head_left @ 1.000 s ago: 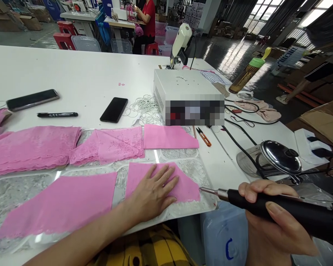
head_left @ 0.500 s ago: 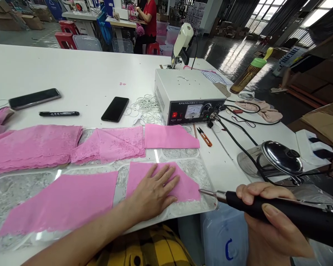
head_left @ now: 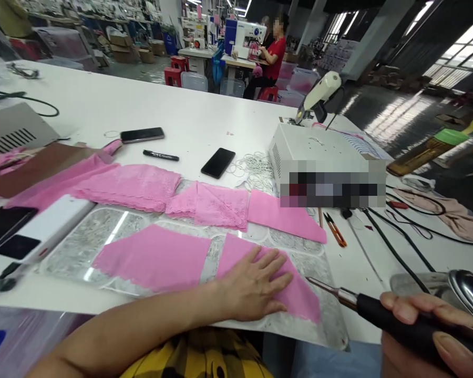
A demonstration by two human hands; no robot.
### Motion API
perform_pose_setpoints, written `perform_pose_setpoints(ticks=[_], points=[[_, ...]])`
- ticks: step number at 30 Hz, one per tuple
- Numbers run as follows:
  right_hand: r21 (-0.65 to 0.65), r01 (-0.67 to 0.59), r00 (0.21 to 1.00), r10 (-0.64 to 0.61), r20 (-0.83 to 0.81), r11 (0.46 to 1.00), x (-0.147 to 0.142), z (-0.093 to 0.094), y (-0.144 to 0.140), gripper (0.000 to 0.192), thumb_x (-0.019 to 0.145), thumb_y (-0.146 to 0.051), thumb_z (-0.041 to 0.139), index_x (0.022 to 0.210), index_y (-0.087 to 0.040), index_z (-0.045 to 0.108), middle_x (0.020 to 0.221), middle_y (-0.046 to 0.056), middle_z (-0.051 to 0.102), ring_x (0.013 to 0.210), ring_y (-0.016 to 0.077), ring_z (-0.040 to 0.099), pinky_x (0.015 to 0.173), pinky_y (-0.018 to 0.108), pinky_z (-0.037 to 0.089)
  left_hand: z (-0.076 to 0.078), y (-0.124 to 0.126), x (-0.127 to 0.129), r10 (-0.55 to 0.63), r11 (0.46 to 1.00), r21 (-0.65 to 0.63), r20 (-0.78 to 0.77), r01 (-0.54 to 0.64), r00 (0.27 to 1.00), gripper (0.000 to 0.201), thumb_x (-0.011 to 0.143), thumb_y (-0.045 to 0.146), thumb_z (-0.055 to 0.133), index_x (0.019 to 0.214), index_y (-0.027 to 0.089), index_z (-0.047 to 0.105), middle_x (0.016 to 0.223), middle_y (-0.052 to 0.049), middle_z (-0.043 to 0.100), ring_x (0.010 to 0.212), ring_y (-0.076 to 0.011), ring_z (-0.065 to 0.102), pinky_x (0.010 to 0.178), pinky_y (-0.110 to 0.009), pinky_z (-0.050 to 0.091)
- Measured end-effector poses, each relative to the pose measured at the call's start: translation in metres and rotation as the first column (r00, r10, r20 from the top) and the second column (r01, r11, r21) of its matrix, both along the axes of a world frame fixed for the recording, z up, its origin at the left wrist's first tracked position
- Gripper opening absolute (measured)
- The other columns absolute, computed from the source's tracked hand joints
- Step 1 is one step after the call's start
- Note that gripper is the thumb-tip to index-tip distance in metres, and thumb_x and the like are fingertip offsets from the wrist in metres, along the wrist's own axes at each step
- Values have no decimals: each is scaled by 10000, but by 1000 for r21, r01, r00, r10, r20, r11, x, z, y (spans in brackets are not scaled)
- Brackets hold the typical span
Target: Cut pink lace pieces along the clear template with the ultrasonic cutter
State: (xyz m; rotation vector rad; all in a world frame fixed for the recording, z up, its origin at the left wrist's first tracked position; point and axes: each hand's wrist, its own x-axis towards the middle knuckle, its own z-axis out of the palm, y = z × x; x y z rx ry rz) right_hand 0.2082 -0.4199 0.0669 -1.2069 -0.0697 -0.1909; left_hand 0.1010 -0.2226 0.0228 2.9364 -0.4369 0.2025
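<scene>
Left hand point(head_left: 256, 286), fingers spread flat, pinning pink fabric piece point(head_left: 299, 299) at lower centre; right hand point(head_left: 421, 336) gripping black cutting tool point(head_left: 378, 310). Best kept taut, tip tracing the edge.

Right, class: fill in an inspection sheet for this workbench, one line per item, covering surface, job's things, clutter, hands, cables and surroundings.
Surface: long white table, with a clear moulded plastic sheet lying at the near edge.
Job's things: pink fabric pieces on the sheet; black-handled metal-tipped tool.
Clutter: two black phones, black marker, orange snips, white elastic loops, white control box.
Hands: left hand flat on the pink piece; right hand grips the tool.
Cables: black cables trail right of the box.
Surroundings: a person in red at a sewing machine.
</scene>
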Motion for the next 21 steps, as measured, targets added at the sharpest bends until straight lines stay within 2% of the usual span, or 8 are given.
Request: perform_pose_setpoints(ticks=[3,4,9,14,21], points=[[-63,-56,982,66,179,996,10,-2,27,149,501,-219,575,644,-234,617,693,20,532,550,155,447,580,437,414,5,6,-13,44,999,2,33,-45,998,585,998,554,396,1431,166,464,1518,-143,426,1423,-306,376,1138,-481,317],[-62,-110,970,121,209,992,12,-4,35,150,506,-219,580,651,-222,617,677,13,548,529,147,461,572,419,427,5,10,-20,61,998,3,40,-61,997,583,1004,546,382,1435,161,460,1519,-139,426,1424,-304,375,1147,-484,305],[-88,-291,903,303,304,953,12,-15,61,182,609,-209,598,786,-193,638,764,9,631,547,143,555,598,387,498,-4,41,-57,200,980,0,89,-201,976,527,1018,497,386,1398,153,505,1485,-132,474,1411,-301,401,1162,-502,295],[-122,-324,880,346,325,938,10,-18,73,166,641,-195,594,802,-192,634,768,0,629,565,137,565,627,377,514,-13,54,-80,261,965,-11,119,-262,958,472,1018,454,418,1383,170,515,1462,-101,509,1401,-295,418,1157,-488,320],[-133,-309,881,336,332,942,10,-19,77,168,638,-196,602,804,-188,629,765,4,626,572,136,561,630,366,505,-18,53,-85,260,965,-54,115,-255,959,458,1026,461,396,1362,182,534,1458,-86,517,1393,-281,432,1169,-486,308]])
